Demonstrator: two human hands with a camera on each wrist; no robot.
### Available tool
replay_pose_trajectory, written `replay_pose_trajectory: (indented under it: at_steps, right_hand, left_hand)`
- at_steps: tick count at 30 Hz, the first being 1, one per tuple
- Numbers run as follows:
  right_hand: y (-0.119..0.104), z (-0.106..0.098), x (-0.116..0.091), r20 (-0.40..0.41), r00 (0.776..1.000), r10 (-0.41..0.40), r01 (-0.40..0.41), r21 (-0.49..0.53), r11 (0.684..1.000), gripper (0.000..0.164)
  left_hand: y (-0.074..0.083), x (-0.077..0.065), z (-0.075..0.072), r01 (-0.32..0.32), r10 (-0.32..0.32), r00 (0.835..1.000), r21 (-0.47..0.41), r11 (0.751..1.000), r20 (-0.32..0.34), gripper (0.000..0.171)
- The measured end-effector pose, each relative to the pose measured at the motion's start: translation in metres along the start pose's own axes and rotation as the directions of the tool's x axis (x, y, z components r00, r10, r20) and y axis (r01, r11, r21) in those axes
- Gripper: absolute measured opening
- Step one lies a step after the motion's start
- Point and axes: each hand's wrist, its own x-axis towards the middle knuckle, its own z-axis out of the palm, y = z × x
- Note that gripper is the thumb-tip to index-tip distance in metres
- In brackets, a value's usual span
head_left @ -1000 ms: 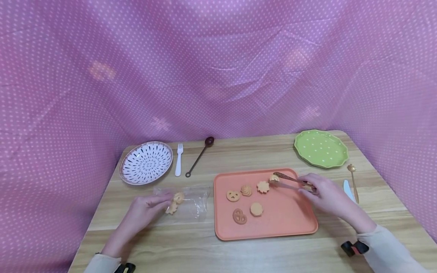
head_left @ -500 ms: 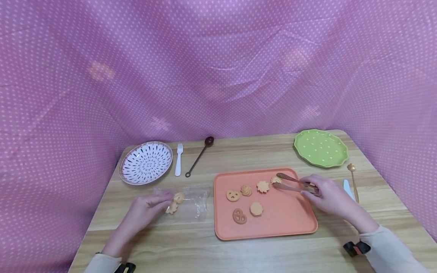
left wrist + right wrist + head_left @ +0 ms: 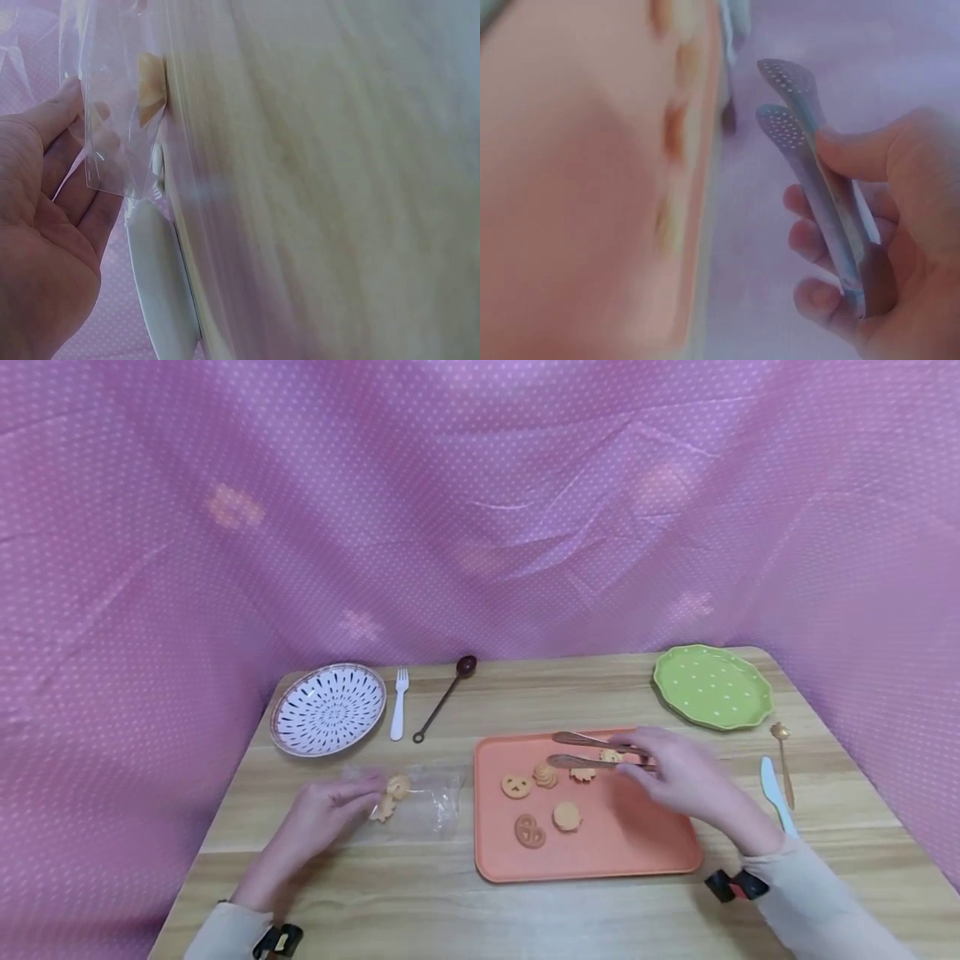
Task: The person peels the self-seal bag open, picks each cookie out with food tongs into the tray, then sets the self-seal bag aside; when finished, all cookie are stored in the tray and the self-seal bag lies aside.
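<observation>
My left hand (image 3: 318,814) pinches the edge of a clear plastic bag (image 3: 437,802) on the table, with cookies (image 3: 397,787) inside it. In the left wrist view the thumb (image 3: 64,105) lies against the film of the bag. My right hand (image 3: 678,777) holds metal tongs (image 3: 821,180) above an orange tray (image 3: 622,856). Their perforated tips stand apart with nothing between them. On the tray lie a bear-face cookie (image 3: 516,787), a swirl cookie (image 3: 545,776), a pretzel-shaped cookie (image 3: 529,832), a round cookie (image 3: 567,817) and a flower cookie (image 3: 582,775), partly hidden by the tongs, plus another cookie (image 3: 611,756).
At the back left stand a patterned plate (image 3: 330,710), a white fork (image 3: 399,706) and a long dark spoon (image 3: 450,693). A green plate (image 3: 712,687), a gold spoon (image 3: 783,760) and a pale blue knife (image 3: 776,793) lie at the right. A pink dotted cloth (image 3: 480,527) surrounds the table.
The right hand has lifted the tongs from the cookie at the tray's back right and carried them left; that cookie stays on the tray. The left hand keeps its hold on the bag.
</observation>
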Motion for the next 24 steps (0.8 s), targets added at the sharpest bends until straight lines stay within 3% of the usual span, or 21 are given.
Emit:
replay_pose_trajectory:
  at_steps: [4, 9, 16, 24]
  right_hand:
    - [-0.033, 0.015, 0.03, 0.019, 0.994, -0.104, 0.104, 0.03, 0.994, 0.034]
    - [-0.065, 0.039, 0.057, 0.036, 0.969, -0.246, 0.243, 0.064, 0.968, 0.028]
    - [-0.093, 0.062, 0.075, 0.15, 0.957, -0.247, 0.237, 0.078, 0.968, 0.027]
    - [-0.112, 0.092, 0.097, 0.215, 0.945, -0.245, 0.228, 0.099, 0.969, 0.023]
  left_hand:
    - [-0.001, 0.0, 0.0, 0.001, -0.001, 1.0, -0.002, 1.0, -0.003, 0.023]
    - [-0.001, 0.001, 0.0, 0.008, -0.008, 1.0, -0.012, 1.0, 0.004, 0.023]
    - [0.0, 0.004, 0.002, 0.026, -0.025, 0.999, -0.038, 0.999, 0.027, 0.025]
    - [-0.001, 0.003, 0.001, 0.038, -0.038, 0.999, -0.035, 0.999, 0.022, 0.025]
